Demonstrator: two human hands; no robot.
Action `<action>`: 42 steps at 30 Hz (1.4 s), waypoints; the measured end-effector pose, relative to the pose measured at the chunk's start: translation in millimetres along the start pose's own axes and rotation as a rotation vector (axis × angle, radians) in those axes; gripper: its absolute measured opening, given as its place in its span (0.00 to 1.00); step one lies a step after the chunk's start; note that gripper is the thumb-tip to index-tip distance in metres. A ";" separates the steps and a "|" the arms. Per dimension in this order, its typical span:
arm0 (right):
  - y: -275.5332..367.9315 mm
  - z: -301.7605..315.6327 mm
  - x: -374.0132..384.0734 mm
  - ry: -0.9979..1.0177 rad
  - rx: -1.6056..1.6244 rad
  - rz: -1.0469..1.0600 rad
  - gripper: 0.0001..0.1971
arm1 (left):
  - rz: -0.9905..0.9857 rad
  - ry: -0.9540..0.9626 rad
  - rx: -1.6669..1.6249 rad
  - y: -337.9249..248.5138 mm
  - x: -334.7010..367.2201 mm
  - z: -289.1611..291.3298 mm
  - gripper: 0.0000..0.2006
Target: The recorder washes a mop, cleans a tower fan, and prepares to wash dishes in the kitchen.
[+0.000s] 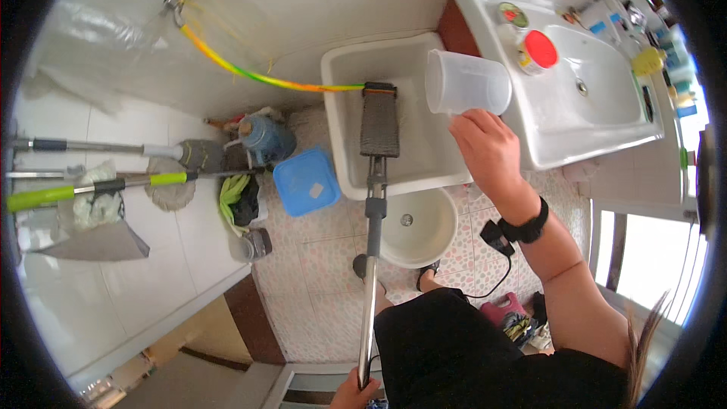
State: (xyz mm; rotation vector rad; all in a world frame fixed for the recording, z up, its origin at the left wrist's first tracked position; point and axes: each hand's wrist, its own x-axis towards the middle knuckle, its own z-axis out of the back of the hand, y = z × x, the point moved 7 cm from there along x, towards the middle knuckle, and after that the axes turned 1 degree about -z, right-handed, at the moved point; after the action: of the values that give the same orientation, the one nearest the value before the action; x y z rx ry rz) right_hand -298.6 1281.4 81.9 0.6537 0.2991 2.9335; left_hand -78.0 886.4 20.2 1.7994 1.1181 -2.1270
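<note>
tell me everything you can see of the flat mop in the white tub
The flat mop has a long, shiny, metal-looking silver pole with grey sleeves, and a dark grey, textured, roughly rectangular head with a black far end. The head is inside the white tub, while the pole passes over its near rim toward the person, whose left hand grips it. A yellow-green hose reaches the head's far end; contact is unclear.

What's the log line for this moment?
Left hand: grips mop pole | Right hand: holds translucent jug | Mop head: in or over white tub | Hose: end at mop head
</note>
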 end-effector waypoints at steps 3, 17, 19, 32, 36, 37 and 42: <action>-24.5 67.4 -22.5 -0.282 0.144 -0.096 0.07 | -0.008 -0.118 0.046 60.9 -9.9 -9.7 0.23; -227.9 32.9 -122.4 -0.582 1.224 -0.784 0.10 | 0.235 -0.171 -0.386 116.1 -101.9 -36.9 0.11; -221.2 35.8 -119.9 -0.599 1.140 -0.796 0.11 | 0.250 -0.223 -0.403 119.3 -110.6 -35.3 0.11; 84.2 -204.4 -234.4 0.908 1.515 -1.441 0.19 | 0.255 -0.266 -0.254 59.2 -144.9 -49.8 0.15; 105.1 -295.2 -203.4 0.877 1.906 -1.509 0.14 | 0.207 -0.281 -0.049 70.0 -139.8 -44.7 0.15; 107.2 -302.0 -200.4 0.740 1.937 -1.517 0.16 | 0.181 -0.267 -0.081 67.4 -140.6 -38.2 0.14; 104.2 -311.9 -164.3 0.811 1.960 -1.199 0.19 | 0.201 -0.313 -0.046 106.5 -183.2 -27.9 0.13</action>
State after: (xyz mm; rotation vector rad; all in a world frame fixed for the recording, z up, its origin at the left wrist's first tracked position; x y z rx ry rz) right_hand -293.1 1102.1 -239.0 -0.6136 2.3788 0.8048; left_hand 52.4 764.0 137.2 1.4261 0.8633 -2.1461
